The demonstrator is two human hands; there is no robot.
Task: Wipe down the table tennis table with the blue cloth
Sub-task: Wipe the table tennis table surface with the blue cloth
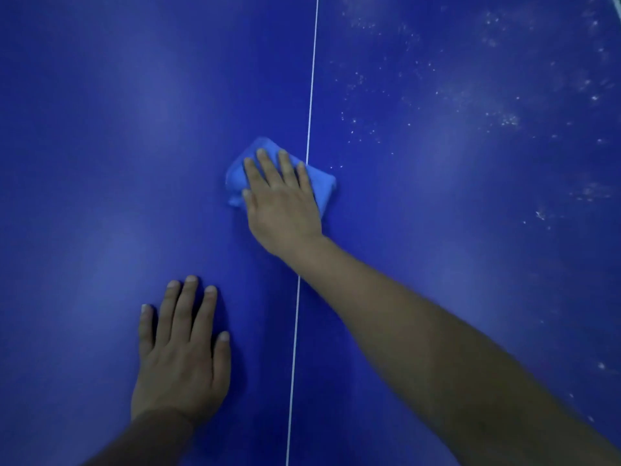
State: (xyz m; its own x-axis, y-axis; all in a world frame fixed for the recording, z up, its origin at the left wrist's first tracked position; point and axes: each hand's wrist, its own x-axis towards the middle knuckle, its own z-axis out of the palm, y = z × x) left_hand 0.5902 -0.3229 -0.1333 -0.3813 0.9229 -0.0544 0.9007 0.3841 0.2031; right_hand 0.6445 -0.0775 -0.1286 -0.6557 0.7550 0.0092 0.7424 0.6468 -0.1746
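A person leans over a dark blue table tennis bench [100, 129]. The right hand [280, 200], fingers straight and slightly spread, presses flat on a folded blue cloth [322, 186] lying across the white centre line [311, 95]. The left hand [181, 354] rests flat nearer the person, fingers spread. Pale dust specks [504, 119] dot the bench's right half.

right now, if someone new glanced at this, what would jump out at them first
The right hand pressing flat on a bunched blue cloth at mid-frame, right on the white centre line of the blue table. Next, the white specks of dust scattered over the table's right half, while the left half looks clean. The left hand rests flat on the table, lower left.
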